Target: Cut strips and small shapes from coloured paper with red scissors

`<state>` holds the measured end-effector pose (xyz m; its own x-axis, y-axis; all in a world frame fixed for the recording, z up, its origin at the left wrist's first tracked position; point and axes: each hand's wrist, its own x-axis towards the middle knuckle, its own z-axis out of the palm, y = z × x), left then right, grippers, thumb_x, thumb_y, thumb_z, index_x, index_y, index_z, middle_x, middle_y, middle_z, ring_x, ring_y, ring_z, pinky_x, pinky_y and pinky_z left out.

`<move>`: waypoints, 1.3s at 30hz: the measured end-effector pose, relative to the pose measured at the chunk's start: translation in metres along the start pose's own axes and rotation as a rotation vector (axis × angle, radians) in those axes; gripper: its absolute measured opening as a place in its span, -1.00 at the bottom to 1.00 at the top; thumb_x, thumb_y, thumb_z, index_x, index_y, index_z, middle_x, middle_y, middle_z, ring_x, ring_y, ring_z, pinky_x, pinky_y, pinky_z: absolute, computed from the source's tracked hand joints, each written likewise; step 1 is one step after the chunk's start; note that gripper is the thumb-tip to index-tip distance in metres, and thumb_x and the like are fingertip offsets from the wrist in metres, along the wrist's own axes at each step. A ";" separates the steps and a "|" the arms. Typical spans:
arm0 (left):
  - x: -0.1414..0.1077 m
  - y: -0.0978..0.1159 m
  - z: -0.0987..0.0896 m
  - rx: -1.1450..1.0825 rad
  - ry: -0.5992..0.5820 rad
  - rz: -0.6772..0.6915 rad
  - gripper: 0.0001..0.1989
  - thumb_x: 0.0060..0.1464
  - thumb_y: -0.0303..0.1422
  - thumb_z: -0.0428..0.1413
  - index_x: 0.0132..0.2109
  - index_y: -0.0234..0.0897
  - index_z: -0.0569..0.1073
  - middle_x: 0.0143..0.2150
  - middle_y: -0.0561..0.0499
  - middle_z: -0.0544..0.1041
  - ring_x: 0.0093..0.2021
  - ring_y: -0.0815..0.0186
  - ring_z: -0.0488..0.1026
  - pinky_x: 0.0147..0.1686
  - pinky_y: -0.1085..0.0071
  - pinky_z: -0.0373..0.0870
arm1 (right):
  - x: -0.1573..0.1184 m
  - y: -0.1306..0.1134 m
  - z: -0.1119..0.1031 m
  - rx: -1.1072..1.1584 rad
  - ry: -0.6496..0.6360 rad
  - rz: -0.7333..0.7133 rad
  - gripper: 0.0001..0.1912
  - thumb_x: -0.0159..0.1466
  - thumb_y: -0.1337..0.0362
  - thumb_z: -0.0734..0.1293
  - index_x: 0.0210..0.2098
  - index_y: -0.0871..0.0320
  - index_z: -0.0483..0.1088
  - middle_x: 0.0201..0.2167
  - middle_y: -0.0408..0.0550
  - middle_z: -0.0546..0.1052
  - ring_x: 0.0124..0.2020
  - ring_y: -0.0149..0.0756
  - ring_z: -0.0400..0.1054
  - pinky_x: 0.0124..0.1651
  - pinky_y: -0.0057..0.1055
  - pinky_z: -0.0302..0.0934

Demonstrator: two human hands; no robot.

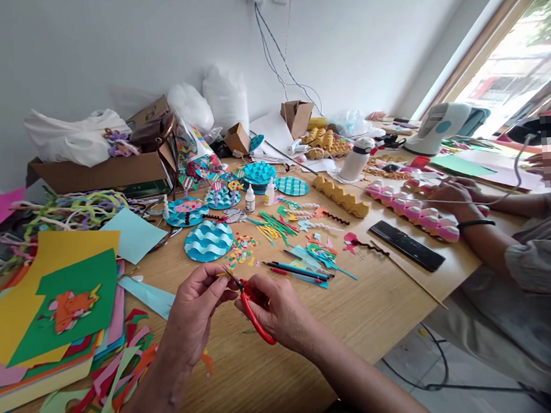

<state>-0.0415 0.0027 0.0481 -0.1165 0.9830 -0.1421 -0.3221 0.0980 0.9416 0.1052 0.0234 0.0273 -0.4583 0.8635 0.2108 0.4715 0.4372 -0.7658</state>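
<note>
The red-handled scissors [259, 319] are being gripped in the closed right hand [276, 305], near the camera. A small yellow piece [222, 274] is being pinched by the left hand [195, 305] at the blade tips; its exact shape is being hidden by the fingers.

In the long cardboard box [106, 175], at the back left, a white plastic bag [76, 136] and a pipe-cleaner bundle [120, 143] are being held. Two smaller boxes, a tan box [238, 138] and a brown box [297, 118], are being seen farther back, their contents hidden.

Two glue bottles, one white bottle [250, 200] and one clearer bottle [269, 193], are being kept upright, and one phone [407, 245] and one yellow egg-carton strip [341, 196] are being supported by the table [316, 356]. On the left, a paper stack [65, 318] is being topped by an orange cutout [69, 310].

The space between the hands and the bottles is being taken up by the wavy blue disc [209, 240], confetti [241, 250] and pens [297, 270]. At the right, the pink egg-carton strip [412, 211] is being touched by another person's hands [451, 196].
</note>
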 end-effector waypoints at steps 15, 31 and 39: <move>-0.002 0.001 -0.005 0.014 0.021 -0.002 -0.88 -0.16 -0.35 0.21 -0.43 -0.28 0.44 -0.48 0.07 0.50 -0.43 0.38 0.42 -0.38 0.46 0.39 | -0.003 0.000 -0.002 -0.041 -0.042 0.020 -0.67 0.17 0.09 0.27 -0.58 0.16 0.17 -0.66 -0.22 0.22 -0.61 -0.49 0.00 -0.54 -0.51 -0.14; -0.004 0.000 -0.011 0.014 0.009 -0.025 -0.89 -0.10 -0.37 0.17 -0.38 -0.26 0.38 -0.56 0.14 0.45 -0.52 0.47 0.33 -0.48 0.55 0.28 | -0.004 0.002 0.000 -0.077 -0.076 0.029 -0.65 0.17 0.07 0.25 -0.58 0.16 0.14 -0.66 -0.22 0.19 -0.60 -0.49 0.01 -0.52 -0.52 -0.16; -0.004 -0.001 -0.011 0.000 0.033 -0.012 -0.87 -0.11 -0.37 0.19 -0.39 -0.25 0.38 -0.58 0.15 0.44 -0.54 0.47 0.32 -0.50 0.56 0.26 | -0.006 0.003 0.003 -0.057 -0.074 0.023 -0.65 0.17 0.09 0.26 -0.59 0.16 0.12 -0.67 -0.24 0.15 -0.62 -0.51 -0.03 -0.54 -0.54 -0.20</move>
<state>-0.0509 -0.0034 0.0440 -0.1438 0.9760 -0.1634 -0.3239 0.1097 0.9397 0.1074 0.0193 0.0217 -0.5001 0.8534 0.1471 0.5233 0.4332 -0.7338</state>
